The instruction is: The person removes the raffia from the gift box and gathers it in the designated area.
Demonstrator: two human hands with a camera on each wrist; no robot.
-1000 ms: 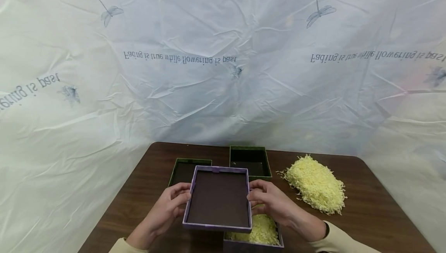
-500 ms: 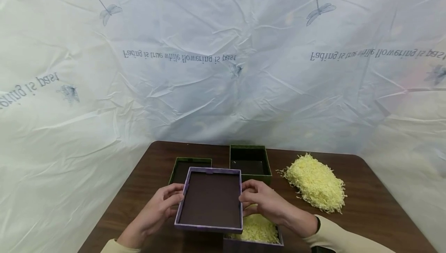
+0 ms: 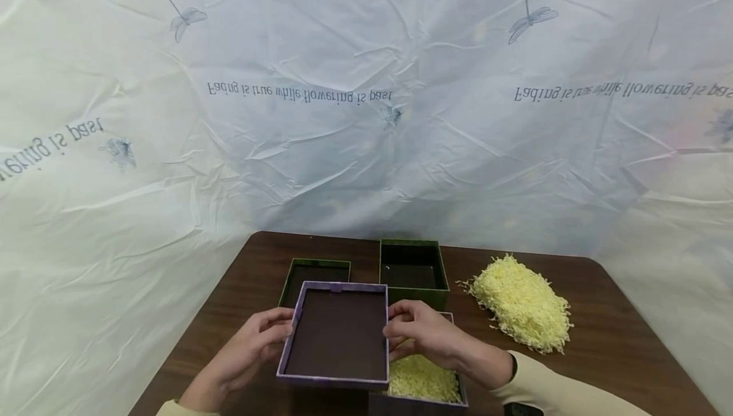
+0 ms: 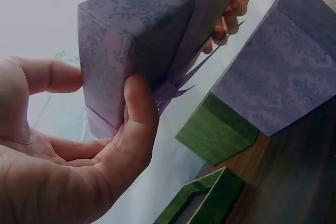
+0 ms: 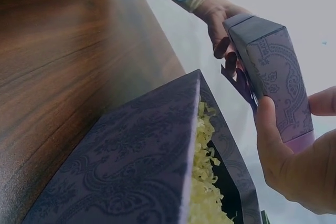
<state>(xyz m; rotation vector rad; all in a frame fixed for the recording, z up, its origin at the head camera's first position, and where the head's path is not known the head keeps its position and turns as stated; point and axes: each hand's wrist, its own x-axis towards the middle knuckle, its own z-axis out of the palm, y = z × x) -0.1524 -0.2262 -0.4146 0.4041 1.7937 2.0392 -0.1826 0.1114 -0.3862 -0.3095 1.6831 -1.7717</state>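
Observation:
Above the table, between both hands, is a purple patterned box lid (image 3: 336, 334), its dark inside facing the head camera. A purple ribbon runs across its outside in the left wrist view. My left hand (image 3: 246, 347) grips the lid's left side, with thumb and fingers on its edge. The right hand (image 3: 431, 337) holds the opposite side the same way. Below and to the right stands a matching purple box (image 3: 420, 405), partly hidden by the lid and right hand. Pale yellow paper shreds (image 3: 424, 378) lie inside the box.
A green box (image 3: 431, 299), its top uncovered, stands at the back. Left of it lies a green lid (image 3: 321, 261), inside up, partly hidden by the purple lid. A heap of yellow shreds (image 3: 522, 305) sits on the right of the brown table (image 3: 607, 346). Printed white sheeting surrounds the table.
Both hands have carried the purple lid to the left and slightly towards the front, uncovering more of the shreds-filled box. The green box, green lid and heap remain in place.

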